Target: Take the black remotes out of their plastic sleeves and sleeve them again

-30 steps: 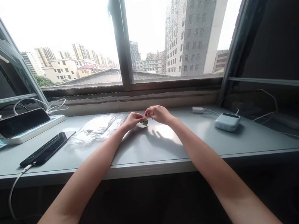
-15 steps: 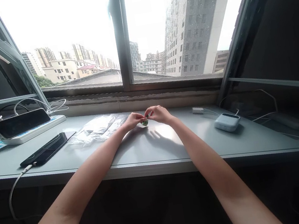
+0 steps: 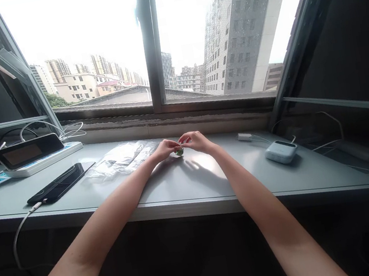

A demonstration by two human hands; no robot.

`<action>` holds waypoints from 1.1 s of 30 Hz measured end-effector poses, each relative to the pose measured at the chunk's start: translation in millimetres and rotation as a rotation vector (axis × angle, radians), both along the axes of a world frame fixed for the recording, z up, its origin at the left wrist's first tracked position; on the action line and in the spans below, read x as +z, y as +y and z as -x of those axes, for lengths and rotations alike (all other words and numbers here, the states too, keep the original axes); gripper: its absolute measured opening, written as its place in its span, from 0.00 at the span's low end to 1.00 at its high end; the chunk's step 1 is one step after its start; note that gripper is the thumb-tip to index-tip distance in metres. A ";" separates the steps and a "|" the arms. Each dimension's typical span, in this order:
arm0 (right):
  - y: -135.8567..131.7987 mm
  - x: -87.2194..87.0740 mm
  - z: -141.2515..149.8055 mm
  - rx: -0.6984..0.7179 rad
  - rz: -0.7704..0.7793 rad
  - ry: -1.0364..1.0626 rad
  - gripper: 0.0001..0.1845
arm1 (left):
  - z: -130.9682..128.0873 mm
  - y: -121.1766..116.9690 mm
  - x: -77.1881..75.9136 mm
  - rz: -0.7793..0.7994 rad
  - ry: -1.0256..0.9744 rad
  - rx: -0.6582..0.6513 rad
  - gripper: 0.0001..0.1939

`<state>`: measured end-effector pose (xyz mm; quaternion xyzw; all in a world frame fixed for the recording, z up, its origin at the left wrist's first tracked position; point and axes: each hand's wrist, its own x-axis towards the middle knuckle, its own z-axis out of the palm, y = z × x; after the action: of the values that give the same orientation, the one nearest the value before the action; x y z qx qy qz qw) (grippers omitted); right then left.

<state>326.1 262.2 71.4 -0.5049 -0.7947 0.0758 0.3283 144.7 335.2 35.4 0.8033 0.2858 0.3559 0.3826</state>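
Over the middle of the desk, my left hand pinches a small green, shiny object that hangs just below the fingertips. Its kind is too small to make out. From the other side my right hand reaches in, thumb and fingers closed together at the top of the same object. Both hands nearly touch each other there. Their shadows fall on the desktop in front. Clear plastic bags lie flat to the left of my left hand.
On the left, a black phone lies with a white cable plugged in; behind it another phone leans on a white power strip. To the right are a pale blue power bank and a white charger. A window stands behind the desk.
The view has shifted very slightly. The green object has turned a little under my fingers, and my right fingers have moved slightly; both hands stay in the same place.
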 end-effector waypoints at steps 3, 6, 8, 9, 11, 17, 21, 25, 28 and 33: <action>0.2 -0.3 0.7 -0.049 -0.005 -0.046 0.05 | 0.2 1.0 -0.9 -0.012 0.002 0.010 0.16; 0.9 -0.6 1.3 -0.073 -0.009 -0.055 0.06 | 0.2 0.4 -0.9 -0.019 0.012 0.010 0.15; 1.8 -0.9 1.3 -0.067 0.004 -0.042 0.06 | 0.1 -0.3 -0.5 -0.019 0.020 0.009 0.15; 2.3 -1.0 1.2 -0.060 0.005 -0.035 0.06 | 0.0 -0.4 -0.3 -0.020 0.023 0.010 0.15; 3.2 -1.2 0.6 -0.043 -0.008 -0.024 0.08 | -0.1 -0.1 -0.1 -0.025 0.028 0.016 0.15; 3.4 -0.3 -1.2 -0.060 -0.034 -0.020 0.10 | 0.4 3.5 -2.0 -0.042 0.037 0.033 0.15; -0.9 2.6 -2.3 -0.145 0.006 -0.063 0.09 | 1.0 3.9 -1.6 -0.041 0.034 0.040 0.15; -6.4 4.7 -2.7 -0.275 0.042 -0.157 0.07 | 0.6 2.6 -0.1 -0.028 0.022 0.046 0.15; -8.9 4.6 -2.0 -0.334 0.091 -0.273 0.05 | -0.2 1.8 0.5 -0.005 -0.001 0.059 0.16; -10.1 4.4 -0.7 -0.344 0.112 -0.289 0.12 | -0.7 1.0 1.3 0.011 -0.014 0.073 0.15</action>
<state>326.8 252.1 75.8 -0.6560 -0.7303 -0.0104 0.1904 145.4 336.2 36.7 0.7877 0.3141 0.3737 0.3757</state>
